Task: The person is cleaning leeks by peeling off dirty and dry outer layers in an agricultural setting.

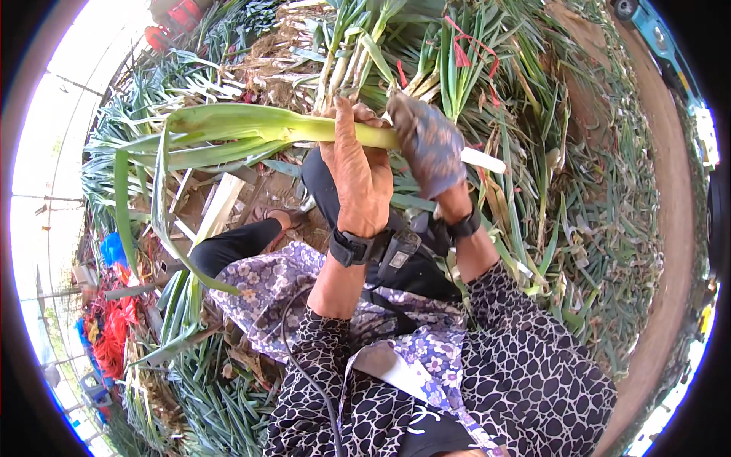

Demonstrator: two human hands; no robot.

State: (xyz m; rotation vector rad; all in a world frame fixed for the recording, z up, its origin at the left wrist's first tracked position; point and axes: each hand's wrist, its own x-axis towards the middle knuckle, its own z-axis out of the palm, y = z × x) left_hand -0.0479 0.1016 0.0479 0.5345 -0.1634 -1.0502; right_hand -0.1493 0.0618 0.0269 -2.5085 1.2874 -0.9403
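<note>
A big leek lies level across both my hands, its green leaves fanning out and drooping to the left. My bare left hand is closed around the middle of the shank. My right hand, in a worn grey-brown patterned glove, wraps the pale lower part of the same leek. Its white root end sticks out to the right of the glove. Dark straps circle both wrists. Just beyond my hands stand several upright leeks, their lower ends close to my fingers.
Leek piles surround me, with trimmed leaves scattered to the right. Red ties lie among the far leeks. Red stringy plastic sits at the left. A dirt path and a blue vehicle are at the right.
</note>
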